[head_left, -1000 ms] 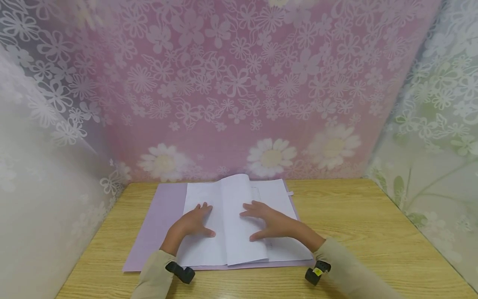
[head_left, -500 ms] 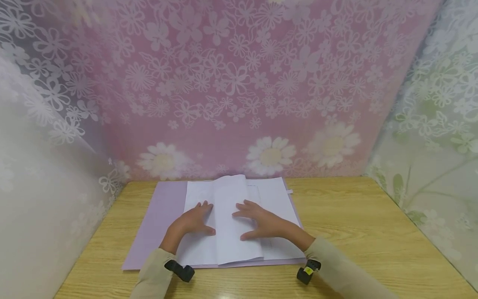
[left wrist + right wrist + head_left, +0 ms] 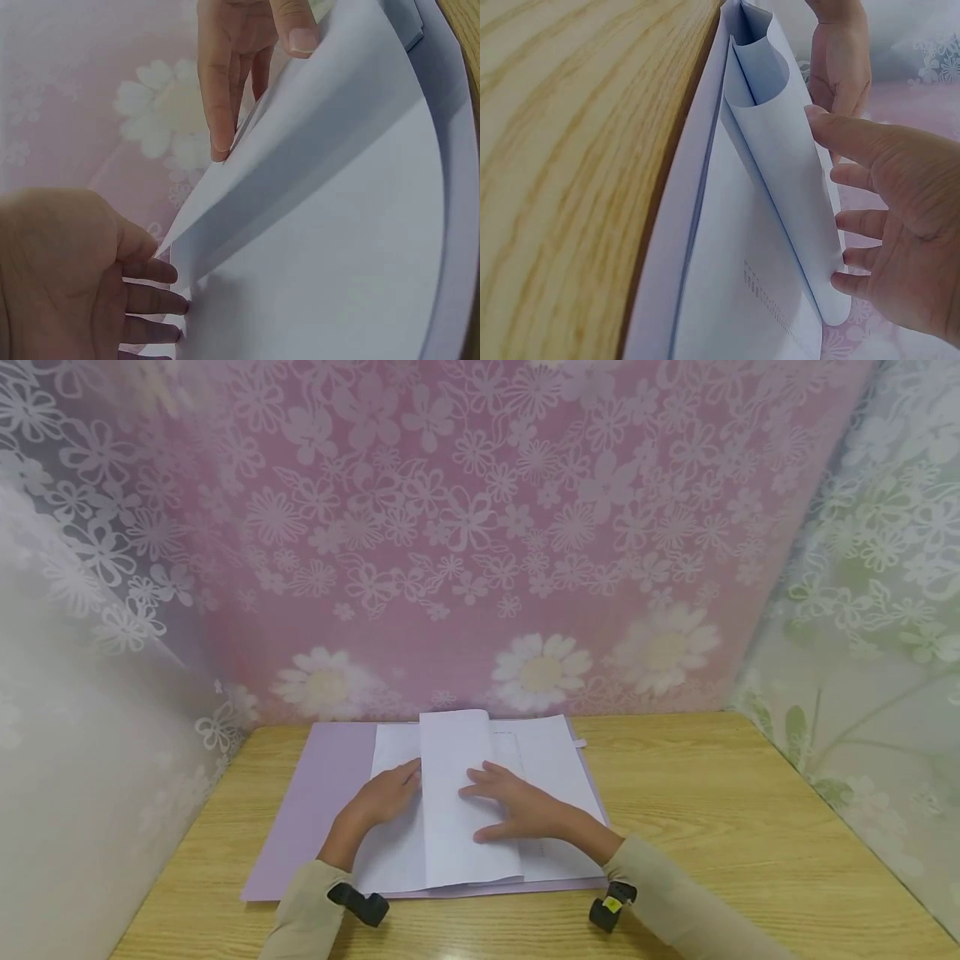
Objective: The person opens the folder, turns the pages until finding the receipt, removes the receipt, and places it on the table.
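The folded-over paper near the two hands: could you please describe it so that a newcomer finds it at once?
On the wooden table lies an open purple folder with white papers. Near its middle, under the spread right hand, is the folded-over paper. It rises in a curved fold, while the papers on either side lie flatter.

On a rectangular lilac folder you have white paper sheets. Under the folder, your table shows yellowish-brown wood grain; behind it, the pink wall covering bears white flowers and yellow-centred daisies. Near its front edge, your sleeves are plain beige.
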The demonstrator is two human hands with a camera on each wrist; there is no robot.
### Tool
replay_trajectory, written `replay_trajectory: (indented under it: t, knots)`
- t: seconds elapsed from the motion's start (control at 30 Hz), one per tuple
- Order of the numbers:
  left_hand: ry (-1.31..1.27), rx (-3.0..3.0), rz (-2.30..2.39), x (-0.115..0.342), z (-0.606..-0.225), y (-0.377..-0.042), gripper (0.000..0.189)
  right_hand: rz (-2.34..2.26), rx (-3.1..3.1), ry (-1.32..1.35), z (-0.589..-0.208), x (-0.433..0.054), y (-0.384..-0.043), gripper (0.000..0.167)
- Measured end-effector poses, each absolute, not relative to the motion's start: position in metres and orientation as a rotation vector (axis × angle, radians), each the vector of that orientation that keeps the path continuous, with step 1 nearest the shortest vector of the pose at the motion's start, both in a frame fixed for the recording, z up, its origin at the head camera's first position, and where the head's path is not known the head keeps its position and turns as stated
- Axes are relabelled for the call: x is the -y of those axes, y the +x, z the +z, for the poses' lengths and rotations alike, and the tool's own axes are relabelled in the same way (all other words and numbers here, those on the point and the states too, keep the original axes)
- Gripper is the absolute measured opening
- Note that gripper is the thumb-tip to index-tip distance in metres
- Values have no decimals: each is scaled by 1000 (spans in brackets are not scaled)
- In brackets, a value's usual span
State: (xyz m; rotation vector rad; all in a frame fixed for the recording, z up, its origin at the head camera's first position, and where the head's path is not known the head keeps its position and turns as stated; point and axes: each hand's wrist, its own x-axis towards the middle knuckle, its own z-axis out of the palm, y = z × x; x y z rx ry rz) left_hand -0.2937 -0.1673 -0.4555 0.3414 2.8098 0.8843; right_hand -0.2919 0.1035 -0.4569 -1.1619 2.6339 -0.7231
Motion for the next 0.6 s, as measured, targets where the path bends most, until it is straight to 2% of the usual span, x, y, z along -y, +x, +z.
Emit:
replay_trajectory:
  t: [0.37,0.6]
  knots:
    - [336,-2825,947,166,-455,-294,55,-704,-2642,-1164,-452,-103,-289,64]
    - [308,-2818,896,159,-455,-293,79,-749,-2622,-1176,-451,-98,-291,65]
